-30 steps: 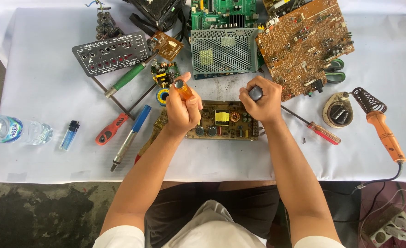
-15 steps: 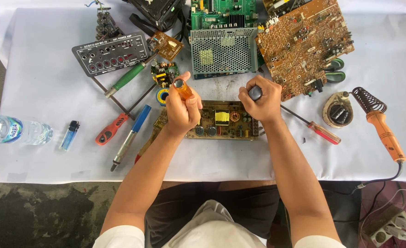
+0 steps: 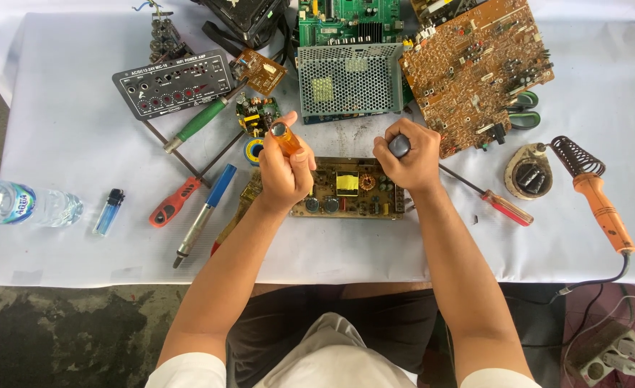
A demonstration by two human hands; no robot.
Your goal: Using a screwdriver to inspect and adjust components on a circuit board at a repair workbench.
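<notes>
Circuitry sits near the table's front edge: a small power board [image 3: 346,188] between both fists. The left hand [image 3: 285,172] is clenched round an orange-handled screwdriver [image 3: 286,138], upright, seemingly to bear down on the board; the right hand [image 3: 411,154] is closed over a dark-handled tool [image 3: 399,146]. A soldering iron [image 3: 596,194] rests far right, a mesh case [image 3: 350,80] beyond.

White-covered table [image 3: 73,129] carries circuit boards, mesh-cased power supply [image 3: 350,80], screwdrivers, soldering iron [image 3: 596,195], water bottle [image 3: 23,204], blue lighter [image 3: 108,211], power board [image 3: 350,188] near front edge.
</notes>
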